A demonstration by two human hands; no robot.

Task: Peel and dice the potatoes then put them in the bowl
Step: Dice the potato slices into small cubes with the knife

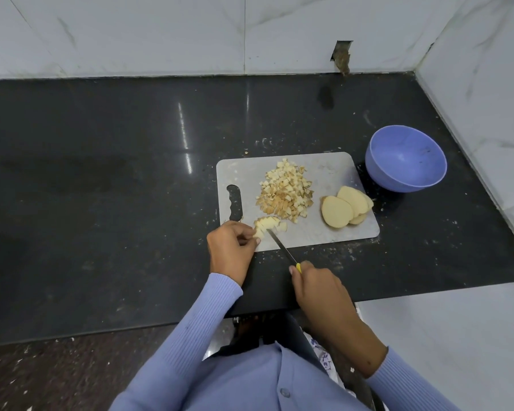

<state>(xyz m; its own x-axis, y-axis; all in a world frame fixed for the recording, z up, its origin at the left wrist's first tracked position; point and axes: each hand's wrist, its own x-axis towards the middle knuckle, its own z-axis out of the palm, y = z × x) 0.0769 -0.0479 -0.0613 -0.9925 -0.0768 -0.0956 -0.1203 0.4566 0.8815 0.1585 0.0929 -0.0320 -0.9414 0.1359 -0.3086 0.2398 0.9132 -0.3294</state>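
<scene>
I see a wide black polished stone counter (116, 173) that runs under white marble wall tiles (161, 31). On the counter lies a grey rectangular cutting board with a handle slot (333, 179). Just beside its right far corner stands a round lilac plastic bowl (405, 158), with nothing inside that I can see.

In the middle of the board there is a heap of small diced potato cubes (285, 191), some of them a little brown. To the right of the heap, near the board's right edge, a few pale oval potato slices (343, 207) lie overlapping each other.

At the near left corner of the board, the left hand (230, 250) has its fingers curled and its fingertips hold down a small partly cut potato piece (269, 225). The right hand (319, 287) is wrapped around the handle of a thin knife with a yellow handle (282, 247). The blade points away to the left, and its tip is at the partly cut piece, just beside the left fingertips. Both arms wear light blue ribbed sleeves (196, 315).
</scene>
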